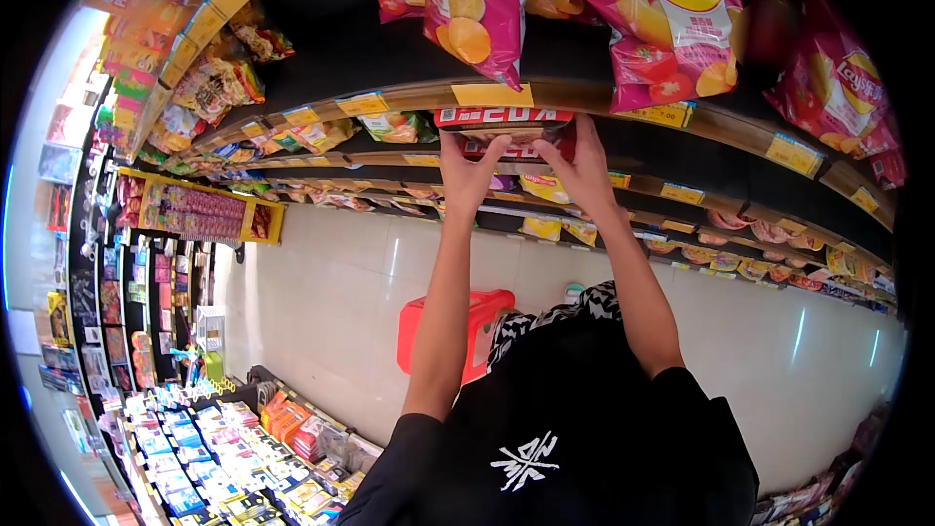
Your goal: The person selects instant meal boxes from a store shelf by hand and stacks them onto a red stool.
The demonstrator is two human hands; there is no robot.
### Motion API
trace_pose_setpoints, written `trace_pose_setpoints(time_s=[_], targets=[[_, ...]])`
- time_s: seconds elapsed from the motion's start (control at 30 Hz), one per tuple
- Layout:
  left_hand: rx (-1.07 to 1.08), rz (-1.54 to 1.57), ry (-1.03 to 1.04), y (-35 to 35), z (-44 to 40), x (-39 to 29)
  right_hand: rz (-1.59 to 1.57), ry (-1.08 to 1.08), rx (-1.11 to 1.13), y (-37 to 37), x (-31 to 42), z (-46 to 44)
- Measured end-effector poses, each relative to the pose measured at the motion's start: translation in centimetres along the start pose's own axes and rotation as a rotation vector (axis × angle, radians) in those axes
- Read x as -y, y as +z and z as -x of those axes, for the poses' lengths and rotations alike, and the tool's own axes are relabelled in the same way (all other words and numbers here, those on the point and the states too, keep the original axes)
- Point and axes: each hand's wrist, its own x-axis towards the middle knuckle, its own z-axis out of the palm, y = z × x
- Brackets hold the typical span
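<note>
Both my arms reach forward to a shelf of snacks. My left hand (467, 170) grips the left end of a red and dark package (506, 119), thumb on its near side. Round its right end my right hand (582, 164) is closed, the thumb also on the near side. The package lies level between the hands, just below a yellow price tag (492, 94) on the shelf edge. Red packaging with white print also shows under it. Pink chip bags (672, 19) stand on the shelf above, and a green and orange bag (397, 127) lies to the left.
Lower shelf tiers (682, 193) with price tags run across below my hands. A red basket or stool (414, 331) stands on the pale floor (321, 282) by my legs. At the lower left is a display of small packets (209, 458); a yellow rack (195, 206) stands left.
</note>
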Motion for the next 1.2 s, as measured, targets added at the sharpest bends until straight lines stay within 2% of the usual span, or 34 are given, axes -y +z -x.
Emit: trace_pose_setpoints(time_s=[0.1,0.13,0.23,0.27,0.4,0.47,0.53,0.63,0.77,0.87,1.1,1.2], targets=[[-0.007,-0.021,0.067,0.0,0.8,-0.5,0.004,-0.008,-0.017,-0.4,-0.1,0.7],[-0.008,-0.154,0.111,-0.4,1.2,-0.9,-0.010,-0.014,-0.021,-0.6,0.0,1.0],[-0.154,-0.174,0.030,-1.0,4.0,0.0,0.068,-0.020,-0.081,-1.1,-0.4,2.7],[-0.117,-0.144,-0.008,-2.0,5.4,0.9,0.072,0.006,-0.081,-1.5,0.3,3.5],[-0.129,-0.064,-0.220,-4.8,14.1,5.5,0.149,0.067,-0.112,-1.6,-1.4,8.8],[0.069,-0.034,-0.470,-6.6,18.9,7.6,0.142,0.119,-0.085,-1.5,-1.8,11.6],[0.165,-0.119,-0.685,-8.2,22.9,8.4,0.161,0.155,-0.074,-1.0,-2.4,14.7],[0.319,-0.214,-0.798,-10.9,25.7,8.3,0.192,0.248,-0.034,-0.4,-2.4,18.2],[0.487,-0.179,-0.763,-12.8,25.3,7.2,0.219,0.327,-0.022,0.5,-1.8,21.8],[0.624,-0.276,-0.671,-14.0,25.3,9.6,0.193,0.356,0.016,0.9,-1.2,23.9],[0.740,-0.106,-0.652,-12.9,25.0,9.1,0.254,0.457,0.012,1.2,0.2,29.3],[0.810,-0.083,-0.657,-12.2,26.1,9.8,0.156,0.634,0.022,0.0,1.9,31.0]])
